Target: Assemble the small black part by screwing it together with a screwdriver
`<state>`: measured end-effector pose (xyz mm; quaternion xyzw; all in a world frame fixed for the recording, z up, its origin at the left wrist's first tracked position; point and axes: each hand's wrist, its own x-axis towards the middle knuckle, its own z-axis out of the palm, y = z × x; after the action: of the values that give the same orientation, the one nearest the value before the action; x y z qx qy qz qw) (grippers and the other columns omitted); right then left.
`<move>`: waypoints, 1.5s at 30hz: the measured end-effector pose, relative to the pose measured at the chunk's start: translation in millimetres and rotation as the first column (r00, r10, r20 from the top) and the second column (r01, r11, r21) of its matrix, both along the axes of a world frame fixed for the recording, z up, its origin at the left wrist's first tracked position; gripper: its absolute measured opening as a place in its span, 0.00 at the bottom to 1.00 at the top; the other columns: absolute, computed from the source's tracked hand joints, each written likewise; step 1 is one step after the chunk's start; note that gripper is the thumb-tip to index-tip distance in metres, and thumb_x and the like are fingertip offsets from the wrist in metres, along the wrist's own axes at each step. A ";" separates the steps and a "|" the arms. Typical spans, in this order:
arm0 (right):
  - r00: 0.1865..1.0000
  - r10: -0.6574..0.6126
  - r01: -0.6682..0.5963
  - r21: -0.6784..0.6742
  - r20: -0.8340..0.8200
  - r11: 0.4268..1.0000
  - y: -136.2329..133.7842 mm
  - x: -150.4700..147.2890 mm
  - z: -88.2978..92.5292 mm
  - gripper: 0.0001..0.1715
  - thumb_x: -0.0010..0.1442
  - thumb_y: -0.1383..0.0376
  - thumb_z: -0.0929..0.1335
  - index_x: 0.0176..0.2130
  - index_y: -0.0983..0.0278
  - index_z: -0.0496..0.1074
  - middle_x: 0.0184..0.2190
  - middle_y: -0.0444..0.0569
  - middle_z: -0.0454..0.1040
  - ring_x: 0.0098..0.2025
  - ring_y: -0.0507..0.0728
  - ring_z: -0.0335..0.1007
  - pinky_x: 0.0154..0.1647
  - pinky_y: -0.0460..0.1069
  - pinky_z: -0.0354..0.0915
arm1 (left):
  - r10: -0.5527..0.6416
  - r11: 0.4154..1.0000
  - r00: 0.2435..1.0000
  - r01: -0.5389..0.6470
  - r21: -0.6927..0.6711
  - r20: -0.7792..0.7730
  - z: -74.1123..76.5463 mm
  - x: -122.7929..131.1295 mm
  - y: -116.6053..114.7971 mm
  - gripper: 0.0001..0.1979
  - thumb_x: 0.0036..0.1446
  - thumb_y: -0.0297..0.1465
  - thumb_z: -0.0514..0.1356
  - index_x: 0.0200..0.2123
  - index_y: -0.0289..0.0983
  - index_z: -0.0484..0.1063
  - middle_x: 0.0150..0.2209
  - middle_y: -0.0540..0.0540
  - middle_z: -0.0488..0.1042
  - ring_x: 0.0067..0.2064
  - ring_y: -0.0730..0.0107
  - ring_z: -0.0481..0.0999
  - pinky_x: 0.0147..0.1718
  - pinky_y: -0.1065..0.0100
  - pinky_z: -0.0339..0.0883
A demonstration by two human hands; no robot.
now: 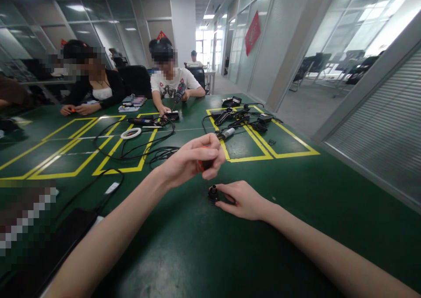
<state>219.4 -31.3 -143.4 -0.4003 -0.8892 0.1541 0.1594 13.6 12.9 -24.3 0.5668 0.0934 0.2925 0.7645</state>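
My left hand is raised above the green table, its fingers wrapped round a small black and red part. The fingers cover much of that part, so its kind does not show. Lower and to the right, my right hand rests at the tabletop. Its thumb and fingers pinch a small round black part with a short upright stem, which stands on the table below my left hand.
Yellow tape marks rectangles on the table. Black cables, a white ring and several dark tools and parts lie beyond my hands. Across the table a person holds a power drill; another person sits left.
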 end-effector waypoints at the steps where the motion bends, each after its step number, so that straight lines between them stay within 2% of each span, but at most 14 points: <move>1: 1.000 0.000 0.000 -0.003 0.000 1.000 0.1 -0.2 0.0 0.20 0.68 0.59 0.68 0.54 0.66 0.75 0.24 0.44 0.74 0.25 0.54 0.70 0.30 0.47 0.56 | 0.005 1.000 1.000 -0.005 0.005 -0.001 0.4 -0.6 -0.4 0.14 0.55 0.33 0.68 0.30 0.37 0.63 0.24 0.54 0.67 0.20 0.80 0.61 0.23 0.72 0.55; 4: 1.000 0.002 -0.002 0.003 0.003 1.000 0.3 -0.4 -0.6 0.20 0.68 0.59 0.67 0.54 0.66 0.74 0.23 0.43 0.74 0.26 0.55 0.71 0.30 0.47 0.56 | 0.020 1.000 1.000 -0.020 0.012 -0.008 1.2 -2.0 -0.2 0.11 0.56 0.35 0.66 0.32 0.37 0.67 0.20 0.55 0.62 0.21 0.78 0.55 0.24 0.72 0.53; 7: 1.000 0.003 -0.003 0.008 0.001 1.000 0.5 -0.2 -1.4 0.20 0.68 0.59 0.68 0.55 0.66 0.75 0.23 0.43 0.74 0.25 0.54 0.70 0.30 0.47 0.56 | 0.013 1.000 1.000 -0.013 -0.008 -0.008 1.0 -2.6 2.3 0.13 0.59 0.39 0.61 0.33 0.34 0.73 0.21 0.51 0.62 0.24 0.74 0.60 0.27 0.70 0.57; 10: 1.000 0.005 -0.005 0.005 -0.005 1.000 0.7 0.4 -1.9 0.20 0.68 0.59 0.68 0.55 0.67 0.75 0.23 0.43 0.73 0.25 0.53 0.69 0.30 0.47 0.55 | -0.003 0.998 1.000 0.004 -0.055 0.012 0.3 -2.2 4.9 0.14 0.60 0.37 0.59 0.29 0.32 0.73 0.24 0.47 0.65 0.27 0.72 0.64 0.30 0.69 0.61; 16: 1.000 0.013 -0.013 0.019 -0.021 1.000 0.8 0.8 -2.5 0.20 0.68 0.59 0.68 0.54 0.67 0.75 0.23 0.43 0.72 0.25 0.54 0.68 0.29 0.47 0.55 | -0.001 0.999 0.999 0.003 -0.049 0.047 -0.6 0.0 3.2 0.08 0.55 0.32 0.65 0.31 0.35 0.69 0.29 0.48 0.71 0.31 0.70 0.72 0.32 0.69 0.66; 20: 1.000 0.011 -0.010 0.020 -0.007 1.000 0.7 0.5 -2.1 0.20 0.68 0.59 0.67 0.54 0.67 0.75 0.23 0.43 0.72 0.25 0.54 0.68 0.29 0.47 0.55 | 0.030 0.999 0.999 -0.030 -0.027 0.017 -0.7 -0.7 2.1 0.11 0.54 0.29 0.66 0.32 0.37 0.64 0.27 0.52 0.70 0.25 0.75 0.66 0.27 0.72 0.60; 23: 1.000 0.004 -0.004 0.015 -0.002 1.000 0.5 0.6 -1.5 0.21 0.68 0.59 0.67 0.55 0.67 0.74 0.23 0.43 0.73 0.25 0.54 0.69 0.30 0.47 0.55 | 0.024 1.000 1.000 -0.024 -0.014 0.001 -0.4 -2.0 3.6 0.07 0.57 0.32 0.63 0.36 0.37 0.68 0.22 0.53 0.68 0.24 0.75 0.63 0.28 0.72 0.59; 27: 1.000 0.007 -0.007 0.015 -0.005 1.000 0.9 1.1 -2.0 0.19 0.68 0.59 0.67 0.54 0.67 0.75 0.23 0.43 0.73 0.25 0.54 0.69 0.30 0.47 0.55 | 0.002 1.000 1.000 -0.002 -0.026 0.013 -0.7 -2.3 6.6 0.13 0.61 0.38 0.59 0.33 0.33 0.73 0.23 0.49 0.67 0.27 0.72 0.65 0.31 0.70 0.62; 30: 1.000 0.012 -0.012 0.026 -0.008 1.000 1.2 1.3 -2.6 0.19 0.68 0.59 0.67 0.54 0.66 0.75 0.23 0.44 0.73 0.25 0.54 0.69 0.30 0.47 0.55 | 0.020 1.000 1.000 -0.020 -0.003 0.008 -2.3 -1.7 7.1 0.14 0.60 0.37 0.62 0.28 0.32 0.73 0.26 0.47 0.69 0.29 0.72 0.69 0.32 0.70 0.65; 34: 1.000 0.005 -0.004 0.017 -0.012 1.000 0.6 0.8 -1.8 0.19 0.67 0.60 0.68 0.54 0.66 0.75 0.23 0.43 0.73 0.25 0.54 0.69 0.30 0.47 0.55 | 0.013 0.999 1.000 -0.013 0.037 -0.005 -3.5 -1.0 3.5 0.13 0.57 0.35 0.69 0.32 0.34 0.70 0.31 0.48 0.74 0.33 0.70 0.74 0.34 0.69 0.69; 36: 1.000 -0.003 0.003 0.013 -0.010 1.000 0.2 0.4 -1.1 0.19 0.67 0.60 0.68 0.54 0.66 0.75 0.23 0.43 0.74 0.25 0.54 0.69 0.30 0.47 0.56 | -0.003 0.998 1.000 0.003 0.055 -0.011 -2.6 -0.4 0.7 0.15 0.57 0.34 0.70 0.32 0.37 0.65 0.29 0.50 0.74 0.29 0.73 0.72 0.30 0.71 0.65; 39: 1.000 -0.005 0.005 0.012 -0.001 1.000 0.0 0.1 -0.6 0.19 0.67 0.59 0.68 0.54 0.66 0.75 0.24 0.43 0.74 0.26 0.54 0.70 0.30 0.47 0.56 | 0.010 0.997 1.000 -0.009 0.071 -0.023 -0.1 1.2 -2.7 0.17 0.59 0.33 0.68 0.32 0.38 0.61 0.21 0.57 0.66 0.22 0.80 0.60 0.24 0.74 0.55; 41: 1.000 0.005 -0.005 0.015 0.000 1.000 0.0 0.7 -1.0 0.18 0.68 0.59 0.67 0.53 0.66 0.74 0.23 0.43 0.73 0.26 0.54 0.69 0.30 0.47 0.56 | 0.033 0.997 0.999 -0.031 0.071 -0.018 1.4 2.8 -3.9 0.15 0.61 0.35 0.66 0.33 0.38 0.61 0.20 0.58 0.60 0.21 0.80 0.55 0.24 0.74 0.53; 45: 1.000 0.026 -0.025 0.048 -0.018 0.999 0.1 3.8 -3.9 0.17 0.69 0.59 0.67 0.52 0.67 0.74 0.23 0.42 0.72 0.24 0.53 0.67 0.29 0.47 0.56 | 0.043 0.996 0.999 -0.042 0.074 -0.019 2.4 6.0 -3.5 0.15 0.65 0.41 0.59 0.32 0.36 0.67 0.22 0.55 0.59 0.24 0.77 0.57 0.26 0.72 0.55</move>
<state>223.2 -31.2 -147.4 -0.3836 -0.8961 0.1387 0.1750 19.6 9.5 -21.9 0.5956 0.1024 0.3061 0.7356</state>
